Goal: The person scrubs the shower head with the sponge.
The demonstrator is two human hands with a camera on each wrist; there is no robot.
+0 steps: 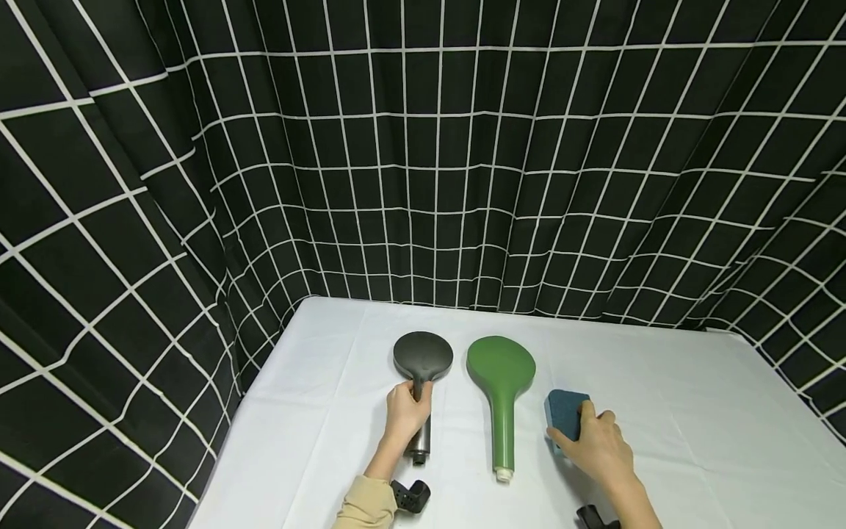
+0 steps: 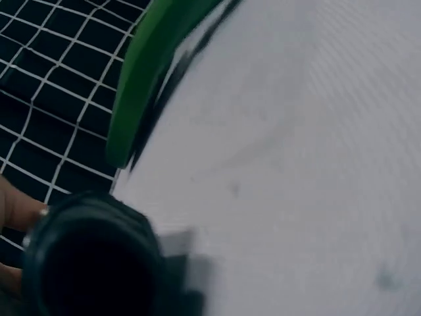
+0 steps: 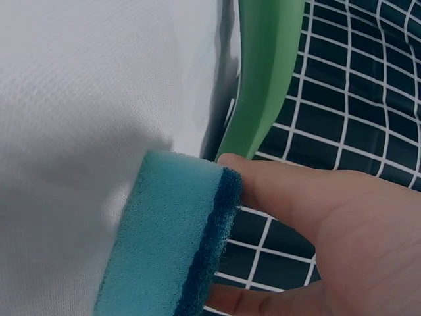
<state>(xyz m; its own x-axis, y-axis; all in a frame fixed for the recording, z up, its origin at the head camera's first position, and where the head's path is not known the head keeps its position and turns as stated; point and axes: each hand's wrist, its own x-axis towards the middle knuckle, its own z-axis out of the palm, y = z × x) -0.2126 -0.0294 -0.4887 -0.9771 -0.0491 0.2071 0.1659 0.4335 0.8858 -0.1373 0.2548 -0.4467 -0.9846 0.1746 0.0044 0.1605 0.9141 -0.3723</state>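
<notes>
In the head view my left hand [image 1: 407, 411] grips a dark grey shower head [image 1: 424, 354] by its handle, the round head pointing away from me. The dark threaded end of its handle [image 2: 92, 257] fills the lower left of the left wrist view. A green shower head [image 1: 502, 367] with a white connector lies between my hands, touched by neither. My right hand [image 1: 600, 444] pinches a sponge [image 1: 565, 413] between thumb and fingers. Seen from the right wrist, the sponge [image 3: 168, 230] has light blue foam and a dark blue scouring layer.
A white cloth [image 1: 700, 426] covers the table. Black curtains with a white grid [image 1: 423, 184] stand behind it and along both sides. Black wrist mounts [image 1: 411, 497] sit on both wrists, close to the tabletop.
</notes>
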